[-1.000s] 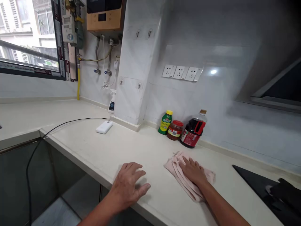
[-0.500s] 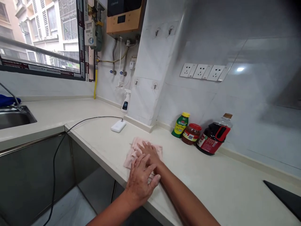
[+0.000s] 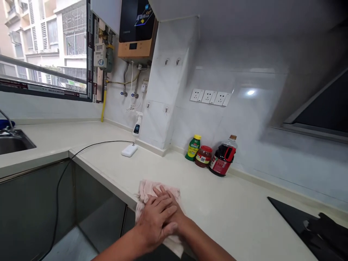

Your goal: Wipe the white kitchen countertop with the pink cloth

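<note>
I look remotely into a kitchen, marked by a sink (image 3: 16, 144) at nine o'clock, water heater (image 3: 137, 34) at eleven, range hood (image 3: 323, 108) at three.

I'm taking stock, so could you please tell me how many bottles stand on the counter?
3: a white spray bottle beside the pillar, a green bottle and a dark bottle flanking the jar. The pillar may hide others.

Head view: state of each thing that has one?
Left hand: open, laid over right hand
Right hand: open, on cloth
Pink cloth: rumpled, draped over counter edge
Green bottle: standing, capped
Jar: standing, lidded
Dark bottle: standing, capped
White block: flat, black cable attached
Wall sockets: nothing plugged in
</note>
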`<action>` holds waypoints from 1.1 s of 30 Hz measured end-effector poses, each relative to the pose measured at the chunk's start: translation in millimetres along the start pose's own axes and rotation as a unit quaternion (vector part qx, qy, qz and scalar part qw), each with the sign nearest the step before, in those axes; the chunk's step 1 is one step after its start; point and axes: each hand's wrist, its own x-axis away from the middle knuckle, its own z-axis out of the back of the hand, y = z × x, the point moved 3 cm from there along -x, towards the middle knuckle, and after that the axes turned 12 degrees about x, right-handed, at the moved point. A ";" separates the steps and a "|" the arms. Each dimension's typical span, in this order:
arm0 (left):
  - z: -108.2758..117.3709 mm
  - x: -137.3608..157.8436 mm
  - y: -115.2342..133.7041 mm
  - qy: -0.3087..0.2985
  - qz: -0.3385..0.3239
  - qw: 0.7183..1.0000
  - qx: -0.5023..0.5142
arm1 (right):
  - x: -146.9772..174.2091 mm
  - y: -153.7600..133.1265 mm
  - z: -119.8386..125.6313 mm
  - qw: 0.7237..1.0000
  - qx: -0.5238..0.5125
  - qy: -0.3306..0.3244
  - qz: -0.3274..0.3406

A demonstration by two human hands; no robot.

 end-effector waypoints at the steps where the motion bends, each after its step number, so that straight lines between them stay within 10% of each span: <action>1: 3.9 0.2 -1.5 -0.002 0.003 1.000 0.005 | 11.7 -2.0 3.5 1.000 0.004 -0.005 0.003; 11: 18.5 -10.0 -84.8 -0.007 0.192 0.981 -0.028 | 12.4 20.0 29.9 0.997 0.021 -0.045 -0.054; 22: 12.6 -15.9 -70.7 -0.073 0.205 0.968 -0.128 | -55.6 160.1 16.9 0.969 0.078 0.000 -0.234; 33: 7.9 -8.6 -77.0 -0.044 0.230 0.962 -0.144 | 99.0 224.1 33.7 0.912 0.188 0.025 -0.362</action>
